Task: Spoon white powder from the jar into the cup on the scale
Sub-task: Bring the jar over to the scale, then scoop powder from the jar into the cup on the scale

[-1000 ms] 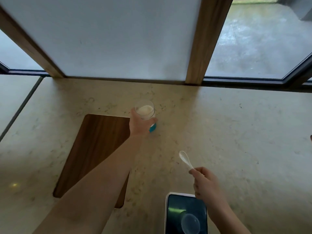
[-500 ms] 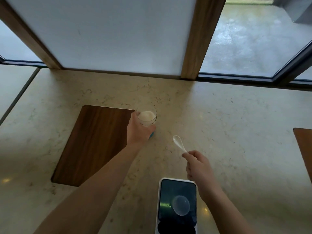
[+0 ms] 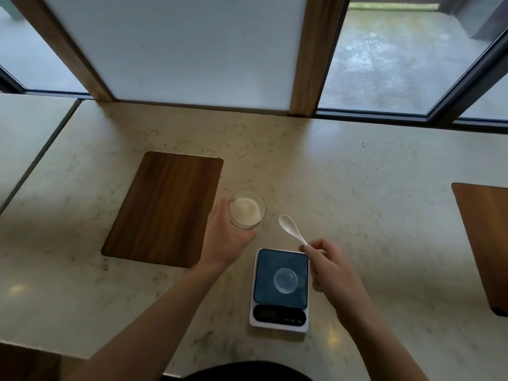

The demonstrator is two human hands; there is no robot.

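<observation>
A clear jar [image 3: 246,212] holding white powder stands on the stone counter just right of a wooden board. My left hand [image 3: 224,240] wraps around its near left side. A white spoon [image 3: 290,230] is pinched by its handle in my right hand [image 3: 331,266]; its bowl looks bare and hovers right of the jar. Below the spoon, a white kitchen scale [image 3: 280,323] with a dark platform carries a small clear cup [image 3: 285,280] that looks bare inside. My right hand hangs over the scale's right edge.
A dark wooden board [image 3: 165,207] lies left of the jar. Another wooden board [image 3: 486,237] sits at the right edge. A window wall with wooden posts [image 3: 316,56] lines the counter's far side. The counter's near edge runs along the bottom.
My left hand has drawn the jar nearer, toward the scale. My right hand with the spoon has stayed above the scale. The view has tilted down, showing the whole scale.
</observation>
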